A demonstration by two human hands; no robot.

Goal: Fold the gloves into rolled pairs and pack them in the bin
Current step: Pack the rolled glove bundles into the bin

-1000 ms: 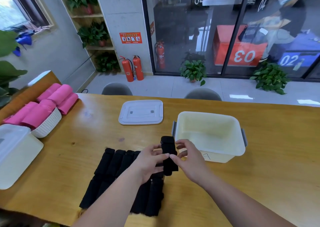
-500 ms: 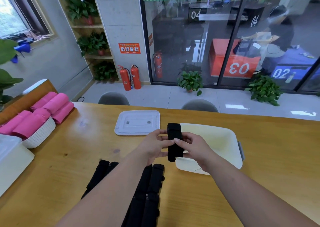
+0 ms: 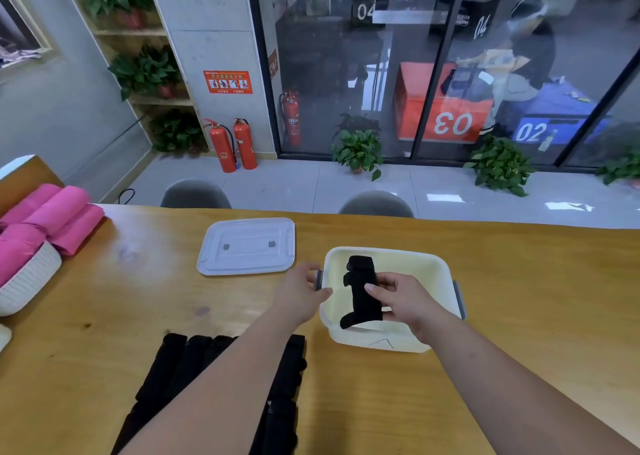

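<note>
The rolled black glove pair (image 3: 362, 291) hung over the open cream bin (image 3: 360, 340) at centre frame, not yet set down inside. The right hand (image 3: 403, 298) pinched it around the middle, thumb on the front and fingers curled behind. Being soft knit, it looked light and limp. It would likely spring loose if let go carelessly, so a hold across the mid-section, where the layers overlap, seemed the safest. Its long axis ran almost straight up the frame, one end toward the bin's far wall and a loose tab hanging at the near rim. The left hand (image 3: 301, 290) lay relaxed and empty at the bin's left handle; contact could not be judged. More black gloves (image 3: 176, 364) lay in rows at lower left on the wooden table (image 3: 138, 298), with the clear lid (image 3: 247, 246) beyond them.
</note>
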